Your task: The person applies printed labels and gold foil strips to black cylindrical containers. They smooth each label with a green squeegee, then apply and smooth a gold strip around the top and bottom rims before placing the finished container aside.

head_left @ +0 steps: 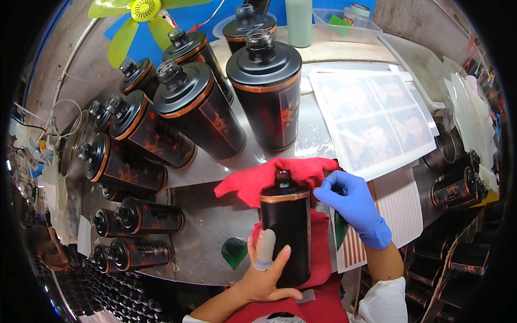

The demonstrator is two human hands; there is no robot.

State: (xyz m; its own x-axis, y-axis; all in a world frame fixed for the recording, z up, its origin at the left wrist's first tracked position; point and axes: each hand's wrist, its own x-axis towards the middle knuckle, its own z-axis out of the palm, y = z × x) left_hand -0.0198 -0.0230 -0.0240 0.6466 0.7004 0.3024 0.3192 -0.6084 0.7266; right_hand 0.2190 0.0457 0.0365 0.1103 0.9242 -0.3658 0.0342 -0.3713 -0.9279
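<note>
A black bottle [285,237] with a copper-coloured band stands almost upright in front of me, its plain side facing me. My left hand [264,274], bare apart from a pale sleeve on one finger, grips its lower part. My right hand [350,202], in a blue glove, has its thumb and forefinger pinched beside the bottle's shoulder. Whatever is between those fingertips is too small to tell. A dark green flat scraper [340,229] sticks out below that hand, seemingly held in it. Behind and under the bottle lies a red cloth [253,183].
Another green scraper [235,253] lies on the metal table [207,215] to the left. Several decorated black bottles [266,102] stand or lean at the back and left. Printed sheets [371,118] and a striped sheet [398,204] lie right. A yellow-green fan [145,9] is behind.
</note>
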